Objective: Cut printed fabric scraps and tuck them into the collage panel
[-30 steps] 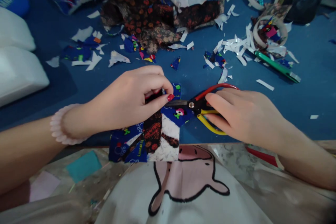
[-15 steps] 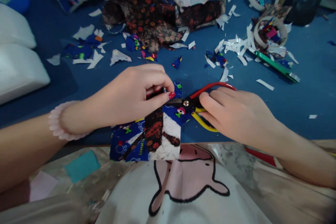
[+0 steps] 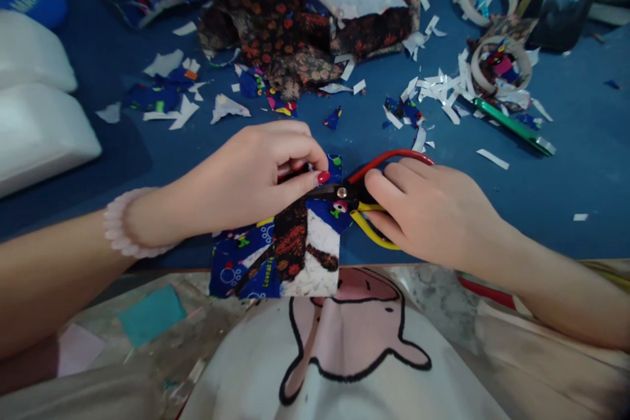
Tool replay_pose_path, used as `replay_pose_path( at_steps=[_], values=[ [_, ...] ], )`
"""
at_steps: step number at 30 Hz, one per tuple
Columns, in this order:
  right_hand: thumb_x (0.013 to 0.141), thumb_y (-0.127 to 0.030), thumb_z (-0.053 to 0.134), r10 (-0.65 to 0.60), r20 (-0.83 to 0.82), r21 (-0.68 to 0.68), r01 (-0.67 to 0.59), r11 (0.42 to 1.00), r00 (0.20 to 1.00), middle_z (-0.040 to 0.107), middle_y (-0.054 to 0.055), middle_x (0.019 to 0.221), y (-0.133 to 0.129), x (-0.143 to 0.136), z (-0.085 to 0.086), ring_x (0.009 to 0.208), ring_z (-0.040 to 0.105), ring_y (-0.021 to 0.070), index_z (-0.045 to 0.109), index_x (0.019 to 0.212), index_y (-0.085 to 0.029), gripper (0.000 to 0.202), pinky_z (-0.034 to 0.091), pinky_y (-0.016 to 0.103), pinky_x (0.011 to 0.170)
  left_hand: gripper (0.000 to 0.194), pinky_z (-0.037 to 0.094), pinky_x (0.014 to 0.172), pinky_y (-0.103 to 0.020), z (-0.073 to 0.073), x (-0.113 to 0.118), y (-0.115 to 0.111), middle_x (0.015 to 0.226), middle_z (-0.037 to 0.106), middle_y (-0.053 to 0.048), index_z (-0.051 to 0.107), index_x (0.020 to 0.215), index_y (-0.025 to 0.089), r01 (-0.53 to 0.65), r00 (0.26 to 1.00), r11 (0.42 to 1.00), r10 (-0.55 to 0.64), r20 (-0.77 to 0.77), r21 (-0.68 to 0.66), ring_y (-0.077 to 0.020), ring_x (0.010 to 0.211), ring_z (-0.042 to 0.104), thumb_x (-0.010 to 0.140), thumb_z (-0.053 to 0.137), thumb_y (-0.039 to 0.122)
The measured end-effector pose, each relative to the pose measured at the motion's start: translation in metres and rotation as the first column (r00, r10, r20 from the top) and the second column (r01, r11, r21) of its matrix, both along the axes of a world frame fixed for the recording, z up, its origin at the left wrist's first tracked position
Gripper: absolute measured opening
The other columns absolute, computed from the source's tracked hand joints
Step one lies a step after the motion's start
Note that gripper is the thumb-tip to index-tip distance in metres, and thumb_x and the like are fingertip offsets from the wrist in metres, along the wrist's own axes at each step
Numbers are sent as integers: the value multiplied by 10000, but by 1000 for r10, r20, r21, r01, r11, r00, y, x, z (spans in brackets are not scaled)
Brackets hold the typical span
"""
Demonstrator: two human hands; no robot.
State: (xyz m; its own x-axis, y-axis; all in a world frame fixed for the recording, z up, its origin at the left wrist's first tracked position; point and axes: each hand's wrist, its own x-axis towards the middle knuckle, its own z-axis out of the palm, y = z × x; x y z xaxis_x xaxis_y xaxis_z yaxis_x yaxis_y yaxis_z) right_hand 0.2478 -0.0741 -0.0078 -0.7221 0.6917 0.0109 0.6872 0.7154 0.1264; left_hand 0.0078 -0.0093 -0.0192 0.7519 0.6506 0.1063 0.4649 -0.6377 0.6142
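A patchwork fabric piece (image 3: 290,256) in blue, dark floral and white lies at the table's near edge, its lower part overhanging. My left hand (image 3: 251,177), with red nails and a beaded bracelet (image 3: 128,223) on the wrist, rests over its upper part and pinches it between thumb and fingers. In my right hand (image 3: 428,210) are scissors (image 3: 342,193) with one red and one yellow handle. Their blades point left across the fabric, beneath my left fingertips; the blade tips are hidden by that hand.
Crumpled dark floral fabric (image 3: 275,20) lies at the back. Paper and cloth scraps (image 3: 443,88) are scattered around. At the right are tape rolls (image 3: 501,65), a green cutter (image 3: 514,126) and a phone (image 3: 568,0). White rounded objects (image 3: 44,131) stand at the left.
The scissors and my right hand have moved slightly left, with the blades further across the fabric. My left hand keeps its pinch. The whole view has shifted a little.
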Motion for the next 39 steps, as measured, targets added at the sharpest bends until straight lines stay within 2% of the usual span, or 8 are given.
replay_pose_path(
  at_steps=[8,14,17,20,24,27,31,39],
  values=[
    [960,-191,458,10,-17,21,-9,1000,1000,582,35,673,-3,1,-4,639,551,189,579,940,-160,127,258,282,547,152,426,599,-227,-3,2,2,735,579,8,686,828,194,-63,998,992,64,8,-106,-108,645,512,887,555,246],
    [996,-257,423,-20,-67,13,21,1000,998,619,55,699,-4,16,4,632,572,183,582,902,-155,211,302,285,538,116,361,533,-202,0,4,2,713,492,24,667,804,165,-127,988,983,137,69,-133,-67,599,446,879,582,191],
    [1010,-287,399,-111,-75,55,115,992,991,632,71,676,-9,31,7,614,587,193,590,869,-153,273,304,295,509,140,345,525,-203,-1,2,2,707,408,54,682,957,152,-165,977,969,186,107,-182,-42,543,384,887,561,139],
    [1026,-316,378,-172,-70,76,177,981,983,663,98,690,-16,41,7,618,614,209,602,871,-146,321,331,304,504,315,383,567,-218,-3,0,2,738,381,63,627,1175,127,-154,969,972,184,163,-178,-39,539,357,885,521,69],
    [1030,-311,381,-154,-77,45,157,987,985,682,102,722,-23,42,4,626,633,201,600,871,-144,319,369,297,518,306,467,651,-229,-4,-4,-2,834,505,11,601,1217,134,-54,986,997,44,160,61,-74,659,488,921,536,88],
    [1032,-303,381,-113,-74,30,115,993,991,668,80,714,-26,38,3,627,627,190,598,874,-147,310,382,292,541,288,532,809,-302,-6,-7,-3,971,610,-46,590,1242,192,36,997,975,-50,59,220,-160,894,609,956,552,192],
    [1040,-276,368,-99,-44,84,103,991,994,622,54,670,-28,34,4,596,589,171,586,839,-152,322,351,291,531,354,494,996,-456,-12,-8,-1,1173,624,-97,571,1295,229,58,997,983,-50,-52,173,-272,1127,597,954,562,320],
    [1041,-262,362,-126,-9,147,126,981,992,571,34,648,-32,30,9,615,572,173,580,835,-158,317,327,304,540,333,494,1014,-419,-15,-4,2,1178,631,-81,588,1246,205,15,998,997,-11,-55,75,-259,1161,587,954,492,334]
  ],
)
